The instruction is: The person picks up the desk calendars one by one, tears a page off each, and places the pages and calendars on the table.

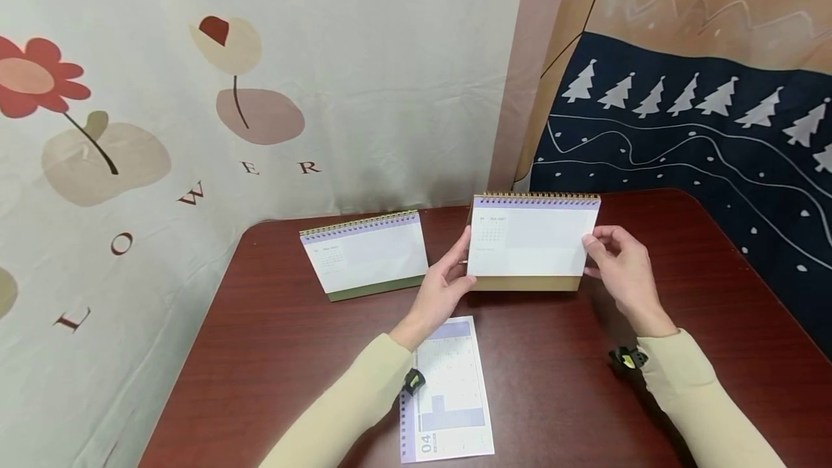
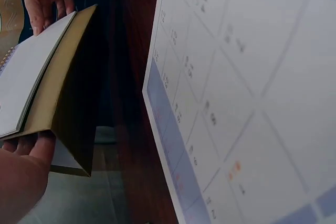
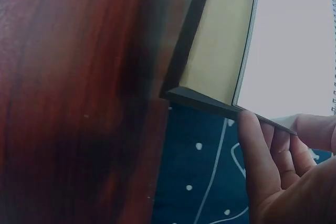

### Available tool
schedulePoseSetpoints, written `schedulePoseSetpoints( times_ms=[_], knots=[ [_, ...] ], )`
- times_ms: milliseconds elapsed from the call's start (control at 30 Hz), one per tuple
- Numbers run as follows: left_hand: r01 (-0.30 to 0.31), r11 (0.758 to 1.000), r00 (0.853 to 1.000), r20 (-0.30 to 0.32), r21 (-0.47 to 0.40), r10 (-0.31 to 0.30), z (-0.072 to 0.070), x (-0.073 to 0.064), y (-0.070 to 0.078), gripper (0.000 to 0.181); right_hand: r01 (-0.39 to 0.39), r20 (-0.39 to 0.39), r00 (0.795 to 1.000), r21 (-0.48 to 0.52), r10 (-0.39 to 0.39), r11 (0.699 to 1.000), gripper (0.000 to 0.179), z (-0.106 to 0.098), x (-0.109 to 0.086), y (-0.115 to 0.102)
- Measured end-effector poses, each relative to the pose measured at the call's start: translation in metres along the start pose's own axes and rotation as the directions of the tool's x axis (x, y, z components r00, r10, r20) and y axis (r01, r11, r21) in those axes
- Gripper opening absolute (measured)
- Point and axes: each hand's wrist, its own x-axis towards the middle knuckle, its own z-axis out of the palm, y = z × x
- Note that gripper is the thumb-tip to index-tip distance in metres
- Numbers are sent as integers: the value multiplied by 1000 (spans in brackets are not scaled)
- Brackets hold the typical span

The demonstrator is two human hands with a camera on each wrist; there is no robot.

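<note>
A desk calendar with a tan base [image 1: 523, 283] is held between both hands, its white page and gold spiral binding facing me. My left hand [image 1: 440, 291] grips its left edge, with thumb in front and fingers reaching behind. At the right edge, my right hand [image 1: 620, 266] pinches the pages and board between thumb and fingers. The right wrist view shows that right hand [image 3: 283, 171] at the lower corner of the white page [image 3: 291, 45]. From the left wrist, the left hand's fingers [image 2: 44, 148] show tucked inside the folded stand.
A second desk calendar with a green base [image 1: 377, 287] stands to the left. A loose calendar sheet marked 04 [image 1: 455, 381] lies in front on the dark red wooden table [image 1: 273, 352], partly under the left forearm. Printed cloth [image 1: 390, 92] hangs behind the table.
</note>
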Motion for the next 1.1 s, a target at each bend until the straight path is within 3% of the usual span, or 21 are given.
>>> schedulePoseSetpoints(
  times_ms=[300, 667, 833, 1100],
  knots=[
    [-28, 998, 997, 72, 62, 24, -5, -3, 9, 86, 19, 20, 1000, 13, -19, 1000, 41, -8, -5, -11],
    [-70, 991, 991, 124, 117, 55, -13, -6, 18, 92, 16, 48, 999, -43, -14, 999, 42, -14, -9, -19],
    [-50, 995, 990, 136, 86, 38, -14, -8, 21, 95, 20, 56, 998, -69, -16, 997, 41, -16, -11, -21],
    [-20, 1000, 994, 106, 24, 17, -11, -11, 24, 98, 44, 66, 997, -77, -39, 996, 42, -17, -11, -25]
  ],
)
